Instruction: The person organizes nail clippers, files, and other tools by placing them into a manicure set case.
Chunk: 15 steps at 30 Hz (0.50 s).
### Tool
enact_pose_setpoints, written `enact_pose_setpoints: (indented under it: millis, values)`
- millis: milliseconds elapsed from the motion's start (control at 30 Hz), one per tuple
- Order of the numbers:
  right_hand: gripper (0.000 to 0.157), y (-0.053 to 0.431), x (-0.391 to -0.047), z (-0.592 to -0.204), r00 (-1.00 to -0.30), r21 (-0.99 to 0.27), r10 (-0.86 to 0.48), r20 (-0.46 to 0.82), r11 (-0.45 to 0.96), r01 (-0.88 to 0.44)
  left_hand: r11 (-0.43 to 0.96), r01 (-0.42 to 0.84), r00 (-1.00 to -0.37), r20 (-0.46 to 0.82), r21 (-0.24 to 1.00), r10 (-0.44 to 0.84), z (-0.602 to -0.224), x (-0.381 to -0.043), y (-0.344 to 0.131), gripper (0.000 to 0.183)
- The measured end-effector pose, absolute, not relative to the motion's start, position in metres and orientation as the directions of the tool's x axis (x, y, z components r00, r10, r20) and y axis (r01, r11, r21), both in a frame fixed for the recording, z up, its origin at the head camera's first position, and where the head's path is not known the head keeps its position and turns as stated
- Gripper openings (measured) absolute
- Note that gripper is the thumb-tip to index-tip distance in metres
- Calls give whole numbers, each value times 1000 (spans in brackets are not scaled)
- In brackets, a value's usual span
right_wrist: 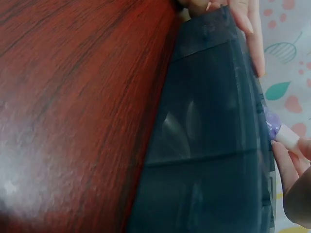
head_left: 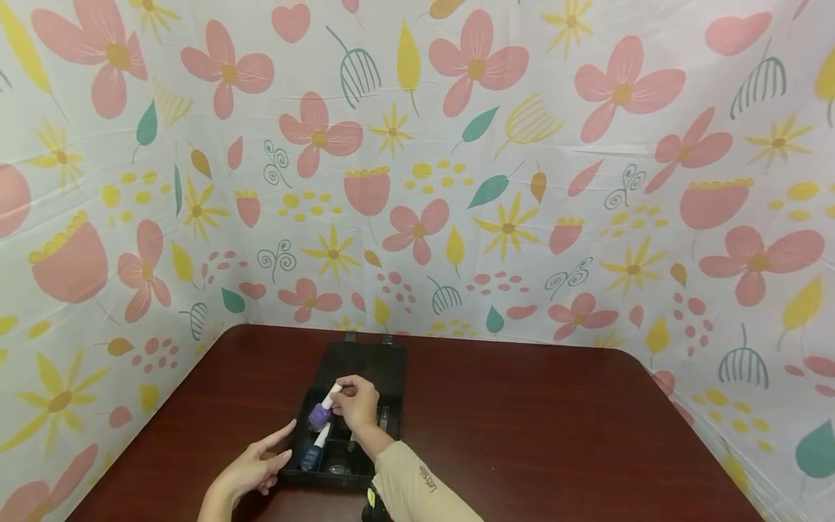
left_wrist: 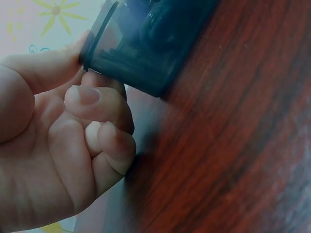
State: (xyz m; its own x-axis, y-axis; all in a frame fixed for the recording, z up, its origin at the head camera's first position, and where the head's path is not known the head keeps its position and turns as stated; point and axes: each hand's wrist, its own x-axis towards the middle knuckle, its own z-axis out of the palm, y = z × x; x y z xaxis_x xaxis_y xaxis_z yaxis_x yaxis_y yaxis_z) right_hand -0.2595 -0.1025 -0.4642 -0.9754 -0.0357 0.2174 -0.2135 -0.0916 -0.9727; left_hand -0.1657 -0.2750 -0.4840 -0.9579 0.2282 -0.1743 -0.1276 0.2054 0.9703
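Observation:
My right hand (head_left: pixel 359 404) pinches the white cap of a purple nail polish bottle (head_left: pixel 320 415), tilted over the left part of an open black compartment box (head_left: pixel 346 478). In the right wrist view the purple bottle (right_wrist: pixel 272 122) shows just past the box's rim. A dark blue nail polish bottle (head_left: pixel 311 457) with a white cap leans in the front-left compartment. My left hand (head_left: pixel 248 471) holds the box's left side; in the left wrist view its thumb lies at the rim, with other fingers curled beside the see-through wall (left_wrist: pixel 141 73).
The box lid (head_left: pixel 359 362) lies folded back toward the rear. Slim metal tools (head_left: pixel 383 417) sit in the right compartments, and a small clear item (head_left: pixel 339 470) in the front one. A dark object (head_left: pixel 374 506) stands by the right sleeve. Floral cloth (head_left: pixel 417 181) surrounds the brown table (head_left: pixel 554 428).

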Motion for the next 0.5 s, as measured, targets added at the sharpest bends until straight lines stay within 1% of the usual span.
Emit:
enact_pose_setpoints:
  millis: [167, 267, 400, 500]
  values:
    - [13, -98, -265, -466, -968, -970, -65, 243, -34, -241, 210, -129, -957, -177, 969, 229, -484, -169, -273, 62]
    - [13, -95, -267, -469, -950, -948, -110, 291, 97, -302, 216, -136, -957, -185, 967, 224, -485, -169, -272, 61]
    - [13, -89, -268, -471, -904, -848, -182, 386, 315, -426, 214, -142, -956, -189, 967, 223, -485, -168, -273, 62]
    - [17, -87, -267, -470, -886, -806, -257, 385, 373, -459, 206, -142, -956, -188, 968, 226, -484, -168, -273, 63]
